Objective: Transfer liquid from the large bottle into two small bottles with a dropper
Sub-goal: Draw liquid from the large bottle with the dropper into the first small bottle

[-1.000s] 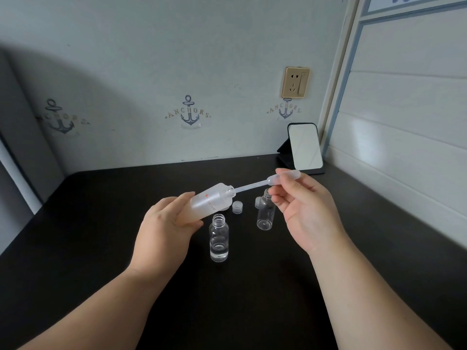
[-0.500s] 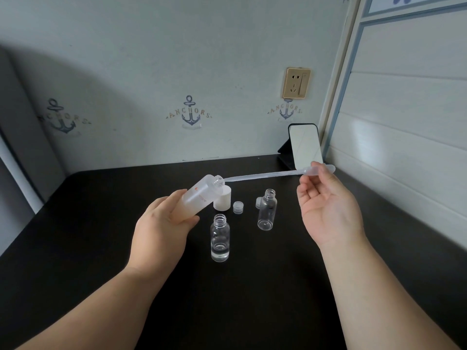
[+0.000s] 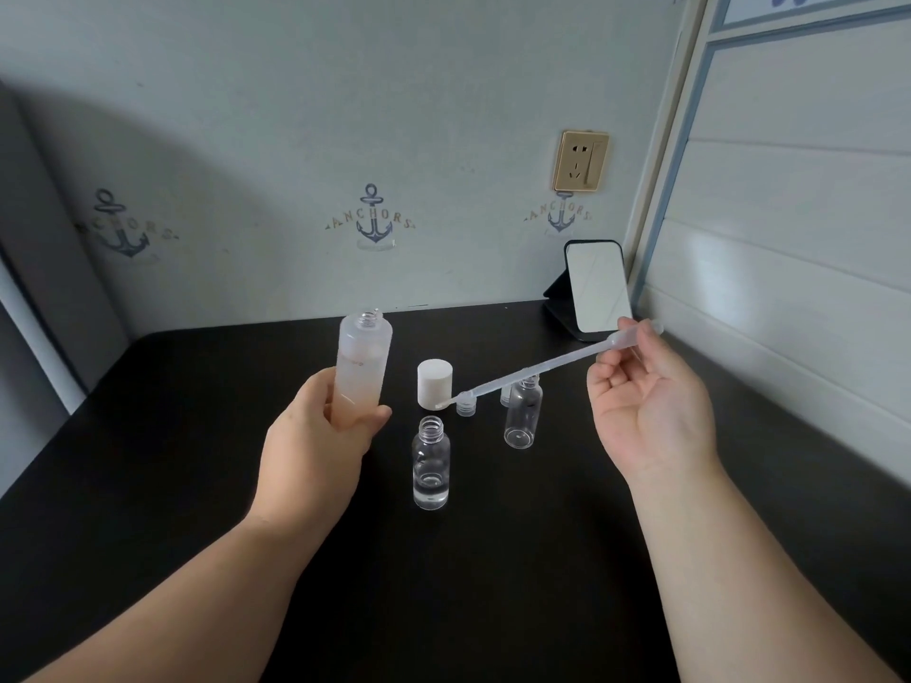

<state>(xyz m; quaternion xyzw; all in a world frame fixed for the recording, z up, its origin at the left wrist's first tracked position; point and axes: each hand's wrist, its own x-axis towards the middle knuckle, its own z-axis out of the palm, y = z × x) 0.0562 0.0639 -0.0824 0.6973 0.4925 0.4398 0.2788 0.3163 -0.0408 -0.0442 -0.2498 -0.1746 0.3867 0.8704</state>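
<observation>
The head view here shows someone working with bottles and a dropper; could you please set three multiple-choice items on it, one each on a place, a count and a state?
1. Where is the white cylindrical cap?
A. On the frosted large bottle
B. On the black table, behind the nearer small clear bottle
C. In the right hand

2. How many small clear bottles stand on the table?
A. One
B. Two
C. Three

3. How is the frosted large bottle held?
A. Upright, uncapped
B. Upside down
C. Upright, capped

Answers: 1 B, it stands on the table behind that bottle. 2 B, the other is farther right. 3 A, the left hand grips it, threaded neck showing.
</observation>
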